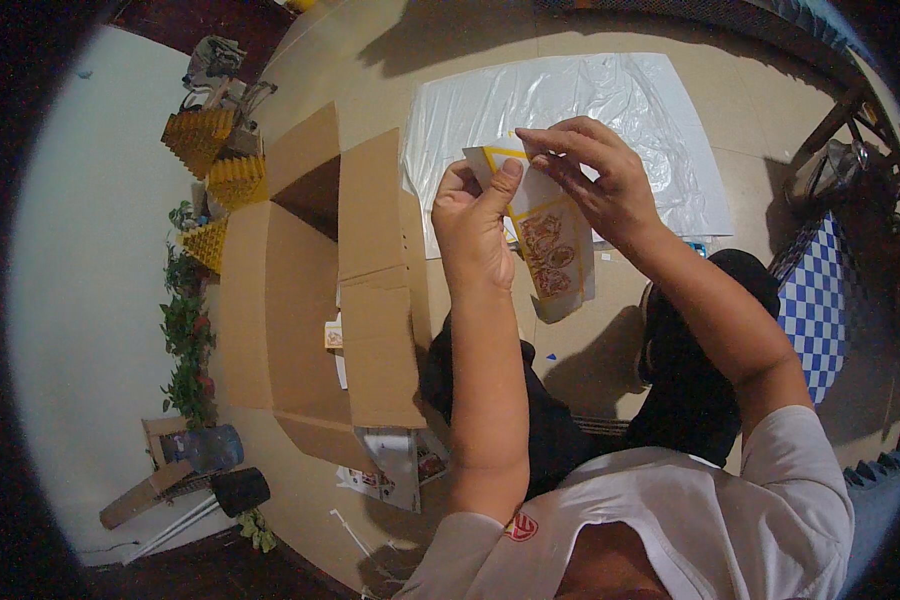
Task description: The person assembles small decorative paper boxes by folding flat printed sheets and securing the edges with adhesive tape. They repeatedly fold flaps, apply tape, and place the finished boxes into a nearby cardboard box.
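Between my two hands is a folded printed card piece (553, 250), white with yellow edge bands and a brown and orange picture on its lower panel. My left hand (478, 215) grips its left side, the thumb lying over the front. At the upper edge my right hand (602, 180) has thumb and forefinger brought together at the card. Behind the card, on the floor, lies a white plastic-wrapped sheet (620, 105). To the left of my arms stands a large open cardboard box (305, 300), flaps spread, with a small white and yellow piece (333, 334) inside.
Yellow slatted racks (198, 140) and a green plant (185, 345) line the left wall. A large blue water bottle (215, 448) stands lower left. Printed sheets (395, 465) lie by the box. A blue-checked item (815, 305) is at the right.
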A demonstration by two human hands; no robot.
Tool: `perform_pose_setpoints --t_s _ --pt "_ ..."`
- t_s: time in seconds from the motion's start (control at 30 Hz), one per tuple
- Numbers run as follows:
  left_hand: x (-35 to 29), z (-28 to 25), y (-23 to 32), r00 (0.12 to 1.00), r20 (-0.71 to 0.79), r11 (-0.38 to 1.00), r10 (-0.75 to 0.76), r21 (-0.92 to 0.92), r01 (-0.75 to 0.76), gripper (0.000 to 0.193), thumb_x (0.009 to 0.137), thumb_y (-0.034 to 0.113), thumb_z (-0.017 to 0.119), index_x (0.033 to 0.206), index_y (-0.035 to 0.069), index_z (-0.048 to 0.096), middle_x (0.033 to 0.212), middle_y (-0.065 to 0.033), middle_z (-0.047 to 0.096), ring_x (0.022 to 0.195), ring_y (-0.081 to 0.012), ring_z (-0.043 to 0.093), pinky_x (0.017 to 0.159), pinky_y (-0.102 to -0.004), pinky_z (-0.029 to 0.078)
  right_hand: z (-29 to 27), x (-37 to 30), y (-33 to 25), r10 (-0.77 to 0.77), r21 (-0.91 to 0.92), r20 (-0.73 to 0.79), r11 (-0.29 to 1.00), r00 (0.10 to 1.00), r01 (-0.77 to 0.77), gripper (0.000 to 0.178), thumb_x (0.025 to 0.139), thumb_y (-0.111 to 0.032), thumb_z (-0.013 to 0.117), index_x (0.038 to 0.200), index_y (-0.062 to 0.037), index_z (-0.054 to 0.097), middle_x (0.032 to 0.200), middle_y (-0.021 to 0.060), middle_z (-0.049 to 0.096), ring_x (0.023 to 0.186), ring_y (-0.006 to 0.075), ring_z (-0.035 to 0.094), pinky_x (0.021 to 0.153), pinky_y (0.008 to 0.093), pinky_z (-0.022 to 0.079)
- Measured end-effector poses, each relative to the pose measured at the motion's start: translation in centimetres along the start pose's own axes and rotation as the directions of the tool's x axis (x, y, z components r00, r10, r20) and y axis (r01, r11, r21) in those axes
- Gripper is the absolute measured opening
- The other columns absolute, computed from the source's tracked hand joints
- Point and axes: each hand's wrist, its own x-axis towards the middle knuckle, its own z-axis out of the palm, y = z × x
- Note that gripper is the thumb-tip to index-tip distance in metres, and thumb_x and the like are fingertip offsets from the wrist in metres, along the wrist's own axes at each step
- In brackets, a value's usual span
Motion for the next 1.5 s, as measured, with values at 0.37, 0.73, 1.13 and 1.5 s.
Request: perform_pose_setpoints --t_s 0.37,0.73,1.13,1.5 --pt "0.1 -0.1 -0.4 1.0 0.007 0.997 -0.006 -0.081 0.006 0.026 0.078 0.0 0.076 0.096 0.001 0.057 0.092 -0.0097 0.066 0.083 -0.0158 0.063 0.079 -0.0291 0.05 0.2 -0.3 0.4 0.073 -0.069 0.123 0.995 0.99 -0.065 0.024 0.086 -0.017 0.067 0.107 -0.0061 0.069 0.087 0.0089 0.062 0.086 0.0226 0.061 0.075 0.0321 0.05" --pt "1.1 -0.7 -0.7 0.991 -0.09 0.988 0.101 -0.105 -0.11 0.029 0.086 0.011 0.071 0.107 0.002 0.053 0.105 -0.009 0.061 0.1 -0.0202 0.059 0.09 -0.0363 0.048 -0.1 0.1 1.4 0.406 0.391 0.16 0.811 0.9 -0.435 0.028 0.091 -0.026 0.063 0.103 -0.002 0.066 0.091 0.003 0.065 0.086 0.0107 0.058 0.081 0.0273 0.047" --pt "0.5 -0.5 -0.1 0.999 -0.029 0.969 -0.023 0.246 0.029 0.072 0.083 0.026 0.075 0.137 0.0 0.035 0.13 -0.0143 0.044 0.124 -0.0224 0.04 0.103 -0.0353 0.033 -0.8 0.8 2.6 0.752 0.666 0.101 0.436 0.652 -0.606 0.029 0.094 -0.025 0.059 0.106 0.0006 0.061 0.09 0.0071 0.064 0.081 0.0137 0.06 0.072 0.028 0.049" --pt "0.2 0.1 -0.8 0.997 -0.002 0.974 -0.078 0.213 0.076 0.076 0.072 0.011 0.082 0.133 0.006 0.037 0.117 -0.013 0.052 0.107 -0.0236 0.055 0.089 -0.0372 0.048 -1.7 0.6 2.5 0.47 0.598 0.042 0.695 0.882 -0.399 0.027 0.091 -0.016 0.063 0.115 -0.0051 0.06 0.106 0.0056 0.06 0.099 0.0109 0.054 0.088 0.0253 0.045"
